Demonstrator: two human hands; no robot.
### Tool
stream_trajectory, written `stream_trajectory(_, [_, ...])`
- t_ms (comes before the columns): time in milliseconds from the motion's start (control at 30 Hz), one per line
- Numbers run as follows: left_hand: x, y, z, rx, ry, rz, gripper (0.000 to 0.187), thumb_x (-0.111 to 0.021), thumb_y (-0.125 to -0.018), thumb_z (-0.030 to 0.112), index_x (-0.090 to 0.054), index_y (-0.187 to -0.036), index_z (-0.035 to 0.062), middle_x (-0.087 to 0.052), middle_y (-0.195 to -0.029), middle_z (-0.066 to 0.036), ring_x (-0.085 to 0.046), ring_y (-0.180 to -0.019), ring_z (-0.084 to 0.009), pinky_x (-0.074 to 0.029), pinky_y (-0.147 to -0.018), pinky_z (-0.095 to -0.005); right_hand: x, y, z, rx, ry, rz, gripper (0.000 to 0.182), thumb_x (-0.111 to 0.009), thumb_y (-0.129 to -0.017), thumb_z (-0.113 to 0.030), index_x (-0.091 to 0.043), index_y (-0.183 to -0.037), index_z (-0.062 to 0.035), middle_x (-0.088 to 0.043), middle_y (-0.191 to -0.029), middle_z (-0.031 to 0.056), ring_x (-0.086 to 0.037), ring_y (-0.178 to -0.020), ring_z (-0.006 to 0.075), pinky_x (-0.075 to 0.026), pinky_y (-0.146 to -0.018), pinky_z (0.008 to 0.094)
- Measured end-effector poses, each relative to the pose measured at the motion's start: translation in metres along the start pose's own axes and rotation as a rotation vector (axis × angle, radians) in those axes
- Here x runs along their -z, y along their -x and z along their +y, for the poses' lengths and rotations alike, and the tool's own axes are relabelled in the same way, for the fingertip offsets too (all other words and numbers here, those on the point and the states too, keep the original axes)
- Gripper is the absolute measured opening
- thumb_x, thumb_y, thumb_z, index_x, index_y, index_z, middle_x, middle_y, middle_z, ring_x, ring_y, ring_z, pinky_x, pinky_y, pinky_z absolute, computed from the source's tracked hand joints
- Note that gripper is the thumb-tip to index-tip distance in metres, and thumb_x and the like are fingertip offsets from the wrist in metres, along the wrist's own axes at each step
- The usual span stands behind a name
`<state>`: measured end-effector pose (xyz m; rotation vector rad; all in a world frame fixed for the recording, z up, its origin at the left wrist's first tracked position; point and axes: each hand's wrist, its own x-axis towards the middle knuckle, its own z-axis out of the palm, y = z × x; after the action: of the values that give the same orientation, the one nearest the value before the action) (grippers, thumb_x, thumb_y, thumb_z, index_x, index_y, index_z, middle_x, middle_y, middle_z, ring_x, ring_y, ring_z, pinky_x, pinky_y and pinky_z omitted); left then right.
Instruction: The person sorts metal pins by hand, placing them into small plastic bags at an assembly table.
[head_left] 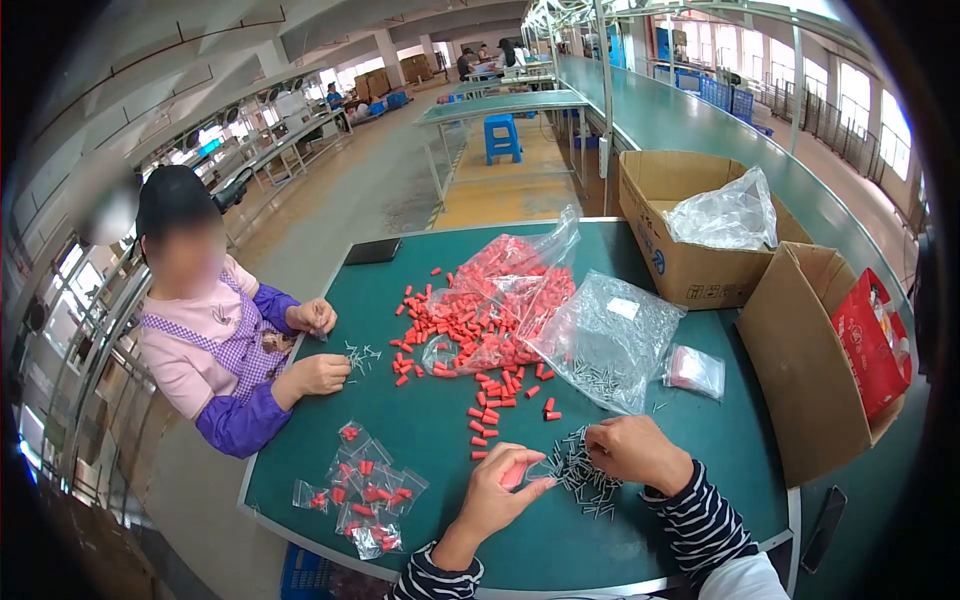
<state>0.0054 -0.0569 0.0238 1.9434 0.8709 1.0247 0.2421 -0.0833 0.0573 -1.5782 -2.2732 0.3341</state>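
Observation:
My left hand [497,497] is closed on a small clear plastic bag [541,470], its thumb and fingers at the bag's edges. Something pinkish-red shows against the palm; I cannot make out what it is. Just right of the bag lies a pile of small metal screws [590,485]. My right hand [637,452] reaches down over this pile with its fingers drawn together; whatever the fingertips hold is hidden. Beyond my hands, loose red plastic caps [487,418] lead up to a large heap of red caps [470,320], partly under clear plastic.
Several filled little bags [372,490] lie at left. A large clear bag [610,335] with screws and a packet of small bags [695,371] lie right. Cardboard boxes [690,275] line the right edge. Across the left side, a co-worker [215,330] handles screws [362,355].

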Motion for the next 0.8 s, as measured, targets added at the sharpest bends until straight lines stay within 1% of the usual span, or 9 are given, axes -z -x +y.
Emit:
stream_trajectory(167, [-0.002,-0.001,-0.002,0.0,0.005,0.016,0.036,-0.086,-0.071,0.008,-0.068,-0.102,0.0037,-0.063,-0.1,-0.006,-0.061,-0.09,-0.0157,-0.049,-0.076,-0.0276,0.008,0.0,0.005,0.022,-0.083,0.006,0.009,-0.063,-0.077,-0.011,-0.064,-0.083,-0.0045,-0.064,-0.074,0.0139,-0.064,-0.071,0.0361,-0.051,-0.064,0.0468])
stream_trajectory(267, [-0.002,0.002,-0.005,0.023,0.045,0.018,0.036,-0.085,-0.072,0.006,-0.067,-0.104,0.0035,-0.06,-0.102,-0.004,-0.058,-0.088,-0.0115,-0.048,-0.07,-0.0243,0.006,-0.002,0.015,0.071,-0.162,0.092,0.011,-0.067,-0.076,-0.008,-0.068,-0.087,-0.0039,-0.066,-0.078,0.0139,-0.065,-0.07,0.0319,-0.052,-0.063,0.039])
stream_trajectory(333, [-0.003,0.001,-0.009,0.061,0.122,0.013,0.037,-0.084,-0.073,0.004,-0.067,-0.106,0.0032,-0.058,-0.104,-0.003,-0.056,-0.087,-0.0081,-0.046,-0.067,-0.022,0.009,-0.004,0.014,0.054,-0.397,0.142,0.008,-0.067,-0.081,-0.007,-0.067,-0.087,-0.0022,-0.066,-0.076,0.0134,-0.065,-0.068,0.0294,-0.051,-0.062,0.0376])
stream_trajectory(433, [-0.003,0.0,-0.009,0.087,0.202,0.012,0.038,-0.083,-0.075,0.003,-0.065,-0.108,0.0024,-0.056,-0.106,-0.001,-0.053,-0.083,-0.0045,-0.045,-0.066,-0.02,0.016,-0.007,0.006,-0.089,-0.685,0.149,0.009,-0.07,-0.084,-0.007,-0.068,-0.092,-0.0015,-0.068,-0.078,0.0079,-0.063,-0.066,0.0156,-0.049,-0.062,0.0282])
stream_trajectory(533, [-0.006,0.0,-0.013,0.065,0.225,0.011,0.039,-0.083,-0.074,0.002,-0.065,-0.109,0.002,-0.056,-0.106,-0.001,-0.051,-0.078,-0.0036,-0.044,-0.065,-0.019,0.021,-0.007,0.003,-0.205,-0.818,0.08,0.011,-0.071,-0.088,-0.009,-0.07,-0.096,-0.002,-0.068,-0.08,0.002,-0.059,-0.07,0.0058,-0.047,-0.062,0.0228])
stream_trajectory(633, [-0.005,-0.001,-0.006,0.109,0.257,-0.002,0.039,-0.084,-0.074,0.002,-0.065,-0.109,0.0016,-0.056,-0.105,-0.001,-0.051,-0.077,-0.0036,-0.044,-0.064,-0.0185,0.013,-0.009,0.007,-0.2,-0.974,0.076,0.01,-0.071,-0.089,-0.01,-0.07,-0.094,-0.0016,-0.067,-0.08,-0.0015,-0.057,-0.071,0.0035,-0.046,-0.063,0.0206])
stream_trajectory(733, [-0.005,-0.001,-0.006,0.101,0.236,-0.012,0.039,-0.084,-0.074,0.002,-0.065,-0.109,0.0015,-0.056,-0.105,-0.001,-0.051,-0.077,-0.0037,-0.044,-0.064,-0.0188,0.01,-0.01,0.007,-0.187,-1.039,0.008,0.012,-0.07,-0.09,-0.01,-0.069,-0.096,0.0002,-0.069,-0.084,0.0011,-0.06,-0.074,0.005,-0.048,-0.065,0.0207])
stream_trajectory(800, [-0.006,0.0,-0.007,0.107,0.268,-0.007,0.039,-0.084,-0.074,0.002,-0.065,-0.109,0.0017,-0.056,-0.104,-0.001,-0.051,-0.078,-0.0037,-0.044,-0.064,-0.0188,0.007,-0.01,0.009,-0.222,-1.153,-0.012,0.013,-0.069,-0.091,-0.01,-0.067,-0.097,0.0013,-0.07,-0.087,0.0033,-0.063,-0.077,0.0066,-0.049,-0.067,0.021])
